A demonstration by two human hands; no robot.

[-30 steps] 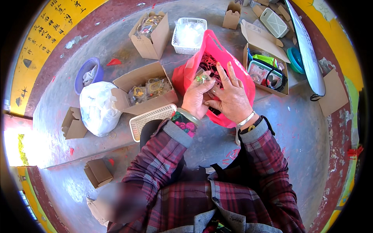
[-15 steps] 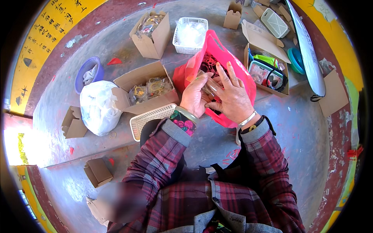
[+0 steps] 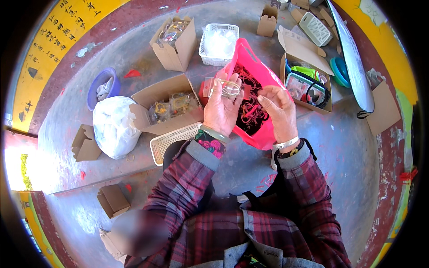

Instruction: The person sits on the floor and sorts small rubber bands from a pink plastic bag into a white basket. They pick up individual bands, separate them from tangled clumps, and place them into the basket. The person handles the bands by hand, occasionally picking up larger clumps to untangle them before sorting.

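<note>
My left hand (image 3: 222,111), palm up, holds a small clear plastic packet (image 3: 229,89) with a pale looped cord inside, its thumb over the packet's edge. Apart from it, my right hand (image 3: 279,111) hovers over the right side of a pink bag (image 3: 258,139). Its fingers are loosely bent, thumb and forefinger separated, and I see nothing between them. Inside the open bag lies a tangled heap of red and dark cords (image 3: 251,109), below and between both hands.
Left of the bag, a cardboard box (image 3: 161,127) holds bagged cords, with a cream basket (image 3: 156,149) before it. A stuffed white plastic bag (image 3: 116,129) and a purple basin (image 3: 91,96) stand farther left. Behind are a white basket (image 3: 205,56) and another box (image 3: 181,56); an open carton (image 3: 308,42) is at right.
My hands have moved apart. The right hand has drawn back to the right from the packet, its fingers bending, while the left has turned palm up, keeping the packet.
</note>
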